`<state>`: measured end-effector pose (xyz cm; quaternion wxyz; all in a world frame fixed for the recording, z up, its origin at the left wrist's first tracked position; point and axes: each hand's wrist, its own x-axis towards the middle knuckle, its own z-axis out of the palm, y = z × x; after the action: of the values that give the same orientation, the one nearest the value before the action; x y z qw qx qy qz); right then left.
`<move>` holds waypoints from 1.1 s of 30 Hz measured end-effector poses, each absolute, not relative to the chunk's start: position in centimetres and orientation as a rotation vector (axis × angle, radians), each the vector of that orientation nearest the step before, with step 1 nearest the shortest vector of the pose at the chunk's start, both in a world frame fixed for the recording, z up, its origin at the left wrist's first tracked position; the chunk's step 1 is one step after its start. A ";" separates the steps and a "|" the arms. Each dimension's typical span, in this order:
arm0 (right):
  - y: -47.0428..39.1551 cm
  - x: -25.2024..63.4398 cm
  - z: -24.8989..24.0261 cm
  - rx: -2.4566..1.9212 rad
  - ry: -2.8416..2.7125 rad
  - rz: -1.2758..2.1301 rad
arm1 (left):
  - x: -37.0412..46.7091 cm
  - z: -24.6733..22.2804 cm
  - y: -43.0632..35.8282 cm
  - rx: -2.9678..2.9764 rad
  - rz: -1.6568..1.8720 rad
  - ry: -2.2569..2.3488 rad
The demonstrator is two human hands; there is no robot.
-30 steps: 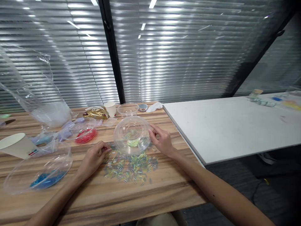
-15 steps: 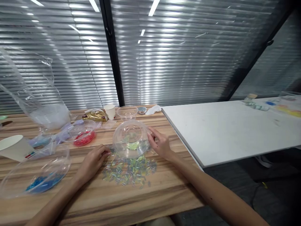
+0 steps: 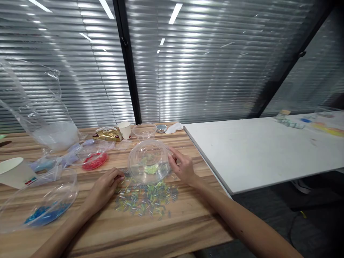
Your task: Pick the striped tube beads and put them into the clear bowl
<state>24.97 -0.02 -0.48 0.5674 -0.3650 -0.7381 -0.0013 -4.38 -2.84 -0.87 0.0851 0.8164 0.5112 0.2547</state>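
We see the clear tub (image 3: 147, 148) at the middle of the wooden counter (image 3: 118, 234), tipped up so that its round mouth faces us, with some yellow-green beads (image 3: 152, 169) gathered low inside. Our right hand (image 3: 182, 166) grips its right rim, thumb and fingers pinching the edge. We judge the tub light and thin-walled, springy rather than stiff, and a little slippery, so the rim is the sound place to take hold; a hard squeeze would probably bow the wall.

Just nearer than the tub, loose beads (image 3: 147, 197) lie spread over the wood, small and tubular. They look hard, very light and quick to roll, best taken between fingertips. At their left edge rests our left hand (image 3: 104, 186), its fingers curled together; we cannot tell whether anything is pinched between them.

Farther left stand a tub of red beads (image 3: 98, 142) and, nearer us, a tub of blue beads (image 3: 60, 190), with a large paper cup (image 3: 16, 173) beside it. Along the far side we find a gold packet (image 3: 107, 134), a small paper cup (image 3: 124, 130), another clear tub (image 3: 144, 136) and a white tissue (image 3: 174, 128).
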 end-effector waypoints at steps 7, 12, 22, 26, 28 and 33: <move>0.0 24.9 -0.6 -0.859 -1.729 -0.007 | -4.6 -1.1 -2.8 2.462 0.769 1.514; 0.1 25.0 -0.7 -0.840 -1.733 -0.034 | -4.6 -1.1 -2.7 2.492 0.772 1.491; 0.1 24.9 -0.7 -0.776 -1.752 -0.020 | -4.8 -1.2 -2.6 2.506 0.756 1.498; 0.0 24.9 -0.6 -0.784 -1.759 -0.001 | -4.9 -1.2 -2.6 2.514 0.720 1.496; 0.0 24.9 -0.6 -0.789 -1.759 0.000 | -4.9 -1.1 -2.6 2.505 0.711 1.509; -0.1 24.9 -0.6 -0.779 -1.783 0.022 | -4.8 -1.0 -2.7 2.489 0.689 1.522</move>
<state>24.93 -0.05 -0.60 0.5629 -0.3307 -0.7574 0.0093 -4.76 -2.67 -1.04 0.0721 0.8282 0.5063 0.2293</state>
